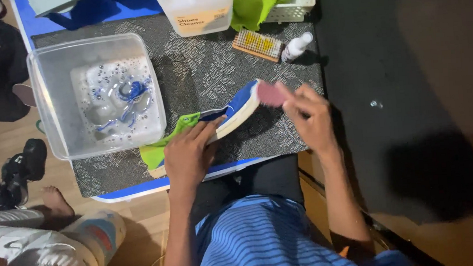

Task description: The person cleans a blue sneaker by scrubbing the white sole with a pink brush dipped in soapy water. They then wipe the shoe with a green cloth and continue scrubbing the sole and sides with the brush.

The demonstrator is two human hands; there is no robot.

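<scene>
You were in the scrubbing step, I judge. Your left hand [187,154] pinned the blue shoe [233,109] on its side near the front edge of the worktop [209,67], its grip closed over the shoe's body, with a green cloth [165,140] bunched under the heel end. Your right hand [309,113] held a small pink brush [270,94], fingers closed around it, its head touching the toe end of the pale sole.

The next stroke likely called for a firm hold on the shoe and short passes along the rubber edge.

The shoe's upper looked like soft fabric, the sole smooth and stiff. The mat under it was grey with a pale leaf pattern. To the left stood a clear plastic tub [50,125] of soapy water with blue laces [127,99] in it. Behind lay a wooden brush [257,44] and a small white bottle [297,46].
</scene>
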